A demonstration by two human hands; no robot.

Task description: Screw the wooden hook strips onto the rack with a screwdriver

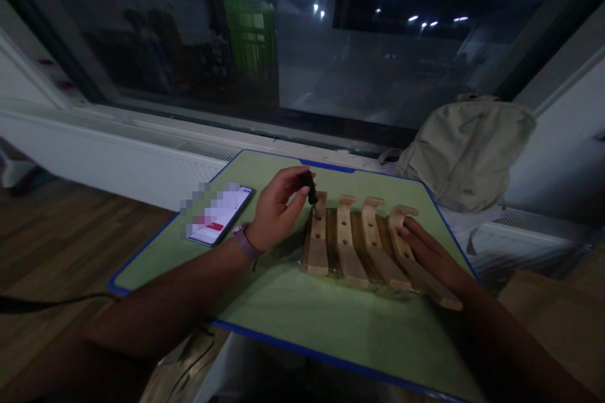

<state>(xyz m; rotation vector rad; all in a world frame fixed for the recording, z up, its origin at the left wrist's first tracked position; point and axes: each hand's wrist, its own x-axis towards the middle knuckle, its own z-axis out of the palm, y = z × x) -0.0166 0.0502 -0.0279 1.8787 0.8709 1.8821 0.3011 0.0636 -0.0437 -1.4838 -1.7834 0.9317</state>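
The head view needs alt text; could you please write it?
The left hand holds a small black tool against the first hook of a wooden coat rack, the right hand resting on its last hook. The rack lies on a blue-edged green board beside a smartphone, a canvas backpack behind.

head view, facing forward and down
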